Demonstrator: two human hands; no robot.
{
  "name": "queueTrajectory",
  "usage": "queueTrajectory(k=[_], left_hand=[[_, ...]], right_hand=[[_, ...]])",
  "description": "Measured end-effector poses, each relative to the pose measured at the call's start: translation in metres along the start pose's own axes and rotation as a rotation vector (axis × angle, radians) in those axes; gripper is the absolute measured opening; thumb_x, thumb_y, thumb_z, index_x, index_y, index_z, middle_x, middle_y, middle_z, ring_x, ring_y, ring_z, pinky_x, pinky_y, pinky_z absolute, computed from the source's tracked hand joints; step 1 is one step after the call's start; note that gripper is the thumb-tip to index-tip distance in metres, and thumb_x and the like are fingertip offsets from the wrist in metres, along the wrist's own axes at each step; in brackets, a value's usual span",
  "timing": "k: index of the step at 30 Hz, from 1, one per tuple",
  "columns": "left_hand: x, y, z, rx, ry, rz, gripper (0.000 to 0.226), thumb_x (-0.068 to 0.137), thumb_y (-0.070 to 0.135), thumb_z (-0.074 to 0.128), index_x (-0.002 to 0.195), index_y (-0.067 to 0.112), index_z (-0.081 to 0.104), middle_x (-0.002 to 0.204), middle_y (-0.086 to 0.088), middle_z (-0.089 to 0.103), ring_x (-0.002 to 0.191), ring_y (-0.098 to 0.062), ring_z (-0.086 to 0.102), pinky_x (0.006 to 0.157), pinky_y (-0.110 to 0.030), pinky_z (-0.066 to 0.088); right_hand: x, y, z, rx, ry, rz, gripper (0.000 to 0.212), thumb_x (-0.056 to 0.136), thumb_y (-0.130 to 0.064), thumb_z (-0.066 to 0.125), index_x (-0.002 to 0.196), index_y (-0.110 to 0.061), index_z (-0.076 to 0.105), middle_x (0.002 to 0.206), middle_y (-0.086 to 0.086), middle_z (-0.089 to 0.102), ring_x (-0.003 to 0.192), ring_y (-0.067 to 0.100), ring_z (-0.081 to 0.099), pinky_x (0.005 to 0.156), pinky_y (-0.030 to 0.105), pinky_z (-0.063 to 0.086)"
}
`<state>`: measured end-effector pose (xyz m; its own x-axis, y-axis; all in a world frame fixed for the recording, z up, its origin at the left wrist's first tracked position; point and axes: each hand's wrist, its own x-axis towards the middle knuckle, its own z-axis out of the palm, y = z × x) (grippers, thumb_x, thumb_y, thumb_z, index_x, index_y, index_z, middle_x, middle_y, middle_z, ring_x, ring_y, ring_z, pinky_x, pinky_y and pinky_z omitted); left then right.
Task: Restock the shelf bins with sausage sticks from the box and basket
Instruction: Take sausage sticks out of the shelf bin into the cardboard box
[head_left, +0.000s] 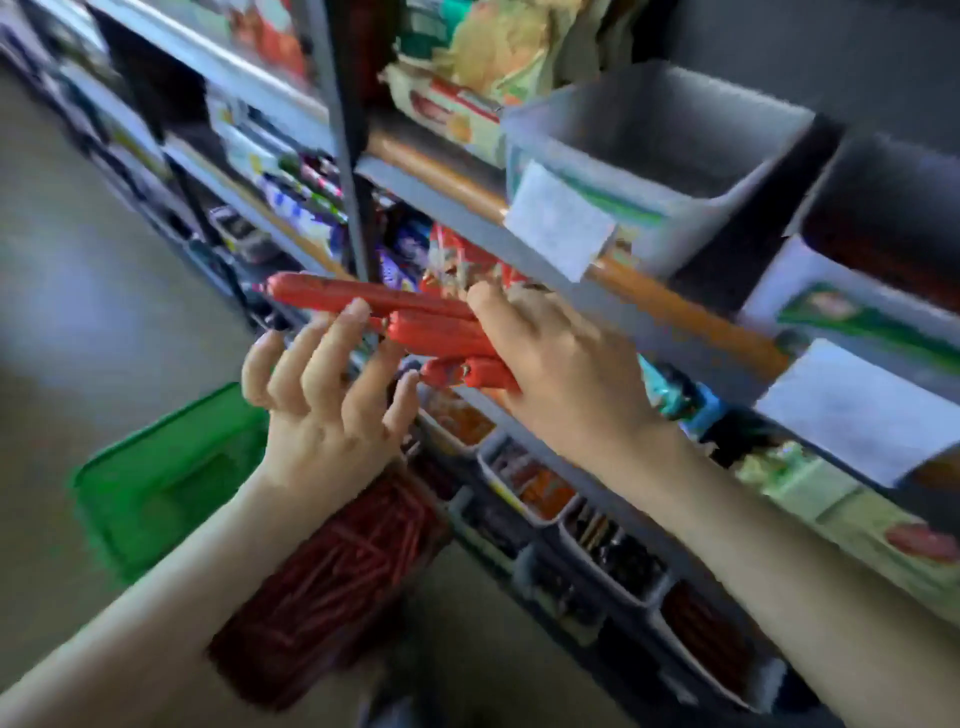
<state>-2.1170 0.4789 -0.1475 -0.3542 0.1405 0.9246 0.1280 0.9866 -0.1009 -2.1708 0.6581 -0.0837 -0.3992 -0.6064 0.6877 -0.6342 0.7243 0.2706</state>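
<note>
Centre of frame: the right hand (561, 364) clasps one end of a bundle of red, plastic-wrapped sausage sticks (415, 322). The left hand (322, 415), fingers spread and loosely straight, touches the bundle from below. Beneath the wrists is a box packed with dark red sticks (332, 571); lower left, a green plastic basket (156, 483); upper right, a grey plastic shelf bin (660, 150).
</note>
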Motion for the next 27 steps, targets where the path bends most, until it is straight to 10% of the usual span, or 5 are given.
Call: queueTrajectory(k=[7,12,17,22,27], left_hand=[[-0.186,-0.123,-0.002,-0.013,-0.769,-0.293,0.047,0.081,0.029,0.05,0.123,0.008,0.042,0.124,-0.014,0.055,0.113,-0.03,0.044,0.099,-0.046,0.027],[-0.312,-0.173,-0.003,0.055,-1.239,-0.517,0.086,0.05,0.023,0.088,0.124,0.005,0.049,0.122,-0.015,0.059,0.11,-0.03,0.047,0.093,-0.042,0.027],[-0.386,-0.206,0.011,0.086,-1.34,-0.609,0.094,0.044,0.018,0.088,0.129,0.002,0.05,0.129,-0.02,0.054,0.117,-0.031,0.04,0.091,-0.049,0.045],[-0.408,-0.212,0.026,0.093,-1.408,-0.643,0.089,0.05,0.019,0.085,0.13,0.003,0.049,0.132,-0.024,0.05,0.119,-0.038,0.048,0.094,-0.055,0.042],[-0.36,-0.204,0.04,0.052,-1.408,-0.721,0.071,0.069,0.022,0.077,0.131,0.002,0.05,0.14,-0.025,0.042,0.122,-0.044,0.046,0.101,-0.056,0.034]], right_hand=[[-0.038,-0.109,0.187,0.323,-0.552,-0.3,0.056,0.058,0.003,0.072,0.111,-0.01,0.058,0.071,0.007,0.06,0.06,0.029,0.06,0.046,0.033,0.046],[-0.089,-0.197,0.301,0.358,-0.828,-0.465,0.057,0.046,0.002,0.071,0.102,-0.011,0.067,0.064,0.004,0.06,0.053,0.025,0.059,0.044,0.028,0.043],[-0.118,-0.272,0.383,0.423,-0.728,-0.517,0.04,0.066,0.001,0.054,0.101,-0.013,0.069,0.066,0.005,0.06,0.059,0.024,0.059,0.058,0.033,0.049],[-0.118,-0.312,0.41,0.362,-1.012,-0.462,0.08,0.065,-0.014,0.076,0.14,-0.019,0.045,0.126,0.01,0.058,0.121,0.028,0.053,0.105,0.052,0.033],[-0.091,-0.292,0.384,0.452,-1.011,-0.378,0.075,0.066,-0.012,0.078,0.135,-0.01,0.049,0.127,0.013,0.056,0.118,0.03,0.054,0.1,0.043,0.041]])
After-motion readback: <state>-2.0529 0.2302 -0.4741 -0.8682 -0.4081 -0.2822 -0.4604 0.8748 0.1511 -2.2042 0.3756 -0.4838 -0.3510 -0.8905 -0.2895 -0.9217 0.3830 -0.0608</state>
